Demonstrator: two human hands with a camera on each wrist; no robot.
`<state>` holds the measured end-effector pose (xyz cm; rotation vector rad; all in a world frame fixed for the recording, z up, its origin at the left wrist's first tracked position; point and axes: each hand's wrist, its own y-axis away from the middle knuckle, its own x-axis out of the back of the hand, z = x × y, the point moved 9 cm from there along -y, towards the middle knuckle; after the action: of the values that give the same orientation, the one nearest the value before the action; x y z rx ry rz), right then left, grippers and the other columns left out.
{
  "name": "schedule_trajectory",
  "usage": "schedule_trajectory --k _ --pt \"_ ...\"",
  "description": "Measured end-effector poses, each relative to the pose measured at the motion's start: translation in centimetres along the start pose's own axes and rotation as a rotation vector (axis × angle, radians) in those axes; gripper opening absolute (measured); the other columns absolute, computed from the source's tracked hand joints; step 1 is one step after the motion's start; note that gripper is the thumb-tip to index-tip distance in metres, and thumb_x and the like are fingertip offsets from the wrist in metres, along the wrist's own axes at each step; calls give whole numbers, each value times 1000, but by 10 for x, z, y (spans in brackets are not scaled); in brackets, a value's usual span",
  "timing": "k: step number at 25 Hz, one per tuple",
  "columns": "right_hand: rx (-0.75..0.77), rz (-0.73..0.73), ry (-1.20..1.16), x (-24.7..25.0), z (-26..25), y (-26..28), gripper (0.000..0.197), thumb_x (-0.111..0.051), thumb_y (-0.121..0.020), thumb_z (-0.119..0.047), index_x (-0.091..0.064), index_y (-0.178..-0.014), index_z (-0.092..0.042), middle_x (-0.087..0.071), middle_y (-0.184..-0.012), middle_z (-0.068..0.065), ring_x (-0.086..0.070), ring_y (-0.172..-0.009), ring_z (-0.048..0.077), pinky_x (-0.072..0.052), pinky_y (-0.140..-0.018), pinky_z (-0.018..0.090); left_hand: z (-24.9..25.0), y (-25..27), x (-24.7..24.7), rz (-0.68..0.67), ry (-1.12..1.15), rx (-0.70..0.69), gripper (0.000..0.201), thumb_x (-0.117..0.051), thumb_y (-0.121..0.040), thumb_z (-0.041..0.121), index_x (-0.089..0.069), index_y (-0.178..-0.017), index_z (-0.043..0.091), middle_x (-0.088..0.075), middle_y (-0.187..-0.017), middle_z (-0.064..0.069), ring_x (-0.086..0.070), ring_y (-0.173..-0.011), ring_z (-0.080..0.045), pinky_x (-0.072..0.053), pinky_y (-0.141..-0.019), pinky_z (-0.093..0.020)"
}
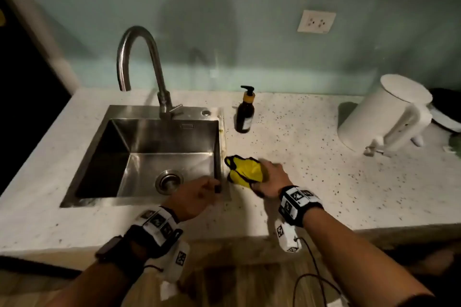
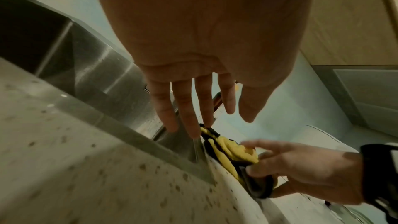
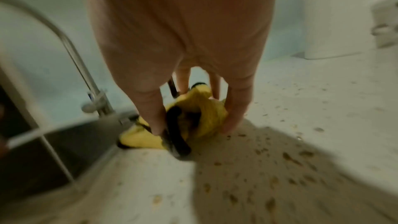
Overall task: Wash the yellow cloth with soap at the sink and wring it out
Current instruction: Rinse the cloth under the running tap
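Note:
The yellow cloth (image 1: 245, 169) with black trim lies bunched on the speckled counter (image 1: 324, 177), just right of the steel sink (image 1: 139, 111). My right hand (image 1: 270, 177) grips it from the right. The right wrist view shows the thumb on the black trim and the fingers round the far side of the cloth (image 3: 206, 106). My left hand (image 1: 207, 187) hovers over the sink's front right corner. Its fingers (image 2: 185, 108) are straight and spread, holding nothing, close to the cloth (image 2: 232, 151). A dark pump soap bottle (image 1: 245, 112) stands behind the cloth.
A curved steel faucet (image 1: 139, 40) rises at the back of the sink, with no water running. A drain (image 1: 169, 180) sits in the basin floor. A white kettle (image 1: 389, 114) stands at the far right of the counter. A wall outlet (image 1: 316, 21) is above.

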<state>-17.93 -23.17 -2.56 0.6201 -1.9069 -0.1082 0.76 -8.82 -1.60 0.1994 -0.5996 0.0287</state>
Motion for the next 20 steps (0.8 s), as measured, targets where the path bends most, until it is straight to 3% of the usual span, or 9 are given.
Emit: schedule_trajectory --k 3,5,7,8,10,12,14,17,20 --pt "28 -15 87 -8 -23 -25 43 -72 -74 -21 -66 -117 -23 -68 -120 8 -62 -113 31 -50 -97 38 -11 -17 16 -92 78 17 46 -71 -92 21 -50 -129 36 -57 -126 9 -62 -105 -13 -54 -92 -31" --pt "31 30 -145 -5 -51 -35 30 -71 -74 -14 -71 -101 -26 -74 -105 1 -67 -101 22 -53 -92 32 -20 -31 34 -78 24 -17 70 -77 -86 20 -36 -139 39 -46 -147 0 -56 -120 -17 -48 -100 -29" --pt "132 77 -418 -2 -98 -44 28 -75 -72 -11 -73 -93 -29 -75 -94 -5 -69 -92 13 -55 -91 30 -22 -47 58 -23 10 -72 88 -83 -80 19 -32 -152 26 -40 -154 -5 -48 -134 -21 -41 -111 -31" --pt "189 57 -526 -4 -124 -47 29 -77 -71 -10 -74 -94 -27 -75 -94 -6 -70 -91 12 -55 -90 31 -18 -53 67 1 75 -178 89 -85 -79 14 -35 -152 16 -46 -151 -8 -51 -133 -23 -42 -111 -36" --pt "305 -70 -672 -15 -173 -45 35 -81 -73 -9 -72 -104 -23 -75 -100 -2 -70 -95 13 -56 -91 30 -13 -53 89 102 291 -309 70 -84 -77 0 -48 -137 7 -61 -131 -12 -66 -111 -24 -54 -93 -43" --pt "384 -206 -733 -23 -210 -47 37 -81 -79 -15 -69 -113 -23 -73 -107 -1 -69 -100 14 -56 -88 27 -37 -50 119 271 456 -182 58 -81 -76 1 -51 -124 13 -68 -104 -10 -69 -87 -13 -57 -74 -30" --pt "415 -304 -728 -26 -234 -54 33 -76 -84 -25 -66 -115 -29 -72 -108 -4 -68 -99 13 -57 -78 24 -56 -43 140 369 540 -106 42 -77 -79 4 -54 -112 17 -64 -76 -9 -65 -72 -4 -53 -66 -18" --pt "375 -294 -705 -22 -258 -84 20 -69 -89 -38 -71 -108 -32 -72 -103 -7 -67 -96 14 -58 -76 31 -85 -32 173 509 524 -26 50 -75 -72 34 -55 -118 25 -71 -101 5 -71 -92 -4 -57 -79 -33" --pt "513 -67 -297 -12 -279 -143 29 -69 -84 -41 -66 -111 -30 -66 -113 -1 -61 -106 19 -51 -96 36 -98 -23 194 604 556 22 58 -76 -74 36 -56 -125 19 -72 -111 -8 -72 -95 -29 -59 -71 -43"
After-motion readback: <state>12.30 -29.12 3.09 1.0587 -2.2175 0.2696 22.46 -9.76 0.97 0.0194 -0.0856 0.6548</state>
